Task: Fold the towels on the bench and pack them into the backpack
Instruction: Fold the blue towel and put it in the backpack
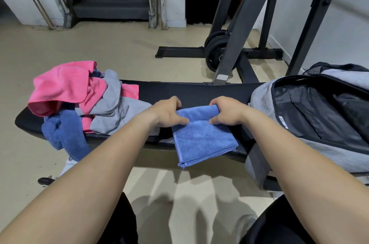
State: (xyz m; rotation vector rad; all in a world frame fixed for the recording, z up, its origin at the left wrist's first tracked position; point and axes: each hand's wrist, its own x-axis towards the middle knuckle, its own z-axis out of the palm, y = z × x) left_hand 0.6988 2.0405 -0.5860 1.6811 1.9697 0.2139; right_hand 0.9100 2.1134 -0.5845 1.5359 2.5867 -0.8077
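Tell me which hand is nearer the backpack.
Right. The right hand pinches the blue towel beside the backpack; the left hand pinches the towel's other end, farther from it.

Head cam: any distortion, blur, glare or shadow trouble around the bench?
Head view: strong wide-angle bowing, the bench curves and the rack uprights lean; head view again, soft overlapping shadows fall on the floor below the bench; left hand, right hand and blue towel look sharp, no glare; the backpack interior is dark.
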